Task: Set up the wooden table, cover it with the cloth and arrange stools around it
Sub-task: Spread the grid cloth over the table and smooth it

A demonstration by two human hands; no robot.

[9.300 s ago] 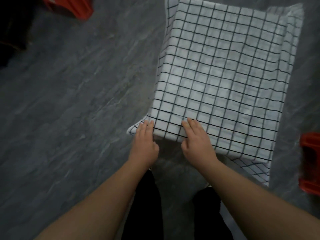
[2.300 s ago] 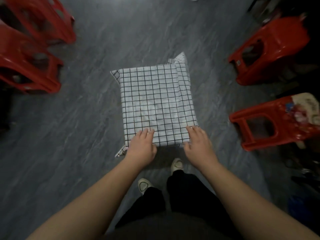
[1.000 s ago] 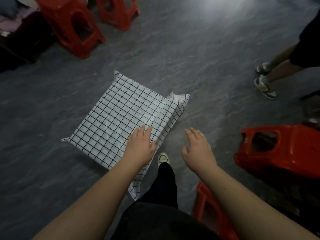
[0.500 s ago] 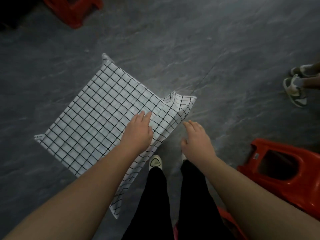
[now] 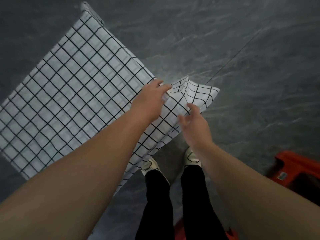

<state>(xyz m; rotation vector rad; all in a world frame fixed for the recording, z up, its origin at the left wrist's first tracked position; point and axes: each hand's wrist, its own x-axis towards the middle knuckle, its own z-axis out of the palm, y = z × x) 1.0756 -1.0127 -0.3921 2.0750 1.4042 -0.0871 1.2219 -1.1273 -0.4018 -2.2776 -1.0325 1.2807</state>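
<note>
Dark grey floor (image 5: pixel 242 49) with a streaky marble look fills most of the view. The cloth (image 5: pixel 78 101), smooth white with a thin black grid, lies flat and square over the table, which is hidden underneath. Its near corner droops in soft folds. Left hand (image 5: pixel 152 101) rests on that corner, fingers straight. Right hand (image 5: pixel 194 125) hovers just beside the hanging edge, fingers loosely spread, holding nothing. A glossy red plastic stool (image 5: pixel 297 168) sits at the right edge.
</note>
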